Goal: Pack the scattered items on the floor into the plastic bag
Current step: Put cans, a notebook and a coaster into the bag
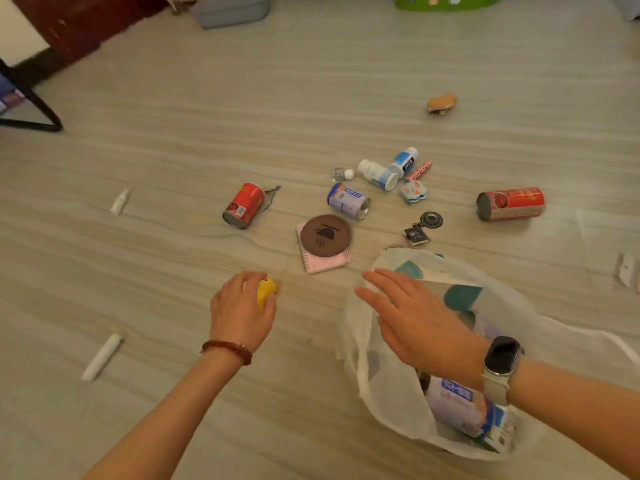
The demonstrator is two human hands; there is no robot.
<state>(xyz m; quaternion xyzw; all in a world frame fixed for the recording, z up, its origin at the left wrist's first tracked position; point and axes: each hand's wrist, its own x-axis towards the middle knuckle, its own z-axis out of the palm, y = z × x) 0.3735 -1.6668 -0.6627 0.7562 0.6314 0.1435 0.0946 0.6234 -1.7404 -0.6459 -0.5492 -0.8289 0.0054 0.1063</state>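
Observation:
My left hand (239, 310) grips a small yellow toy (266, 292) just above the floor. My right hand (415, 320) hovers flat, fingers straight, over the mouth of the white plastic bag (388, 393), which holds a blue-and-white package (460, 410) and teal items. Ahead lie a brown round coaster (325, 234) on a pink notebook (325, 263), a red can (243, 205), a second red can (509, 203), a pale blue can (348, 201), two white bottles (378, 174), and a keychain (423, 228).
White tubes (101, 357) (119, 201) lie on the floor at left. A burger-shaped toy (441, 103) sits far right, a grey bin (230, 10) and green box (448, 1) at the back, a black stand leg (38, 112) at far left.

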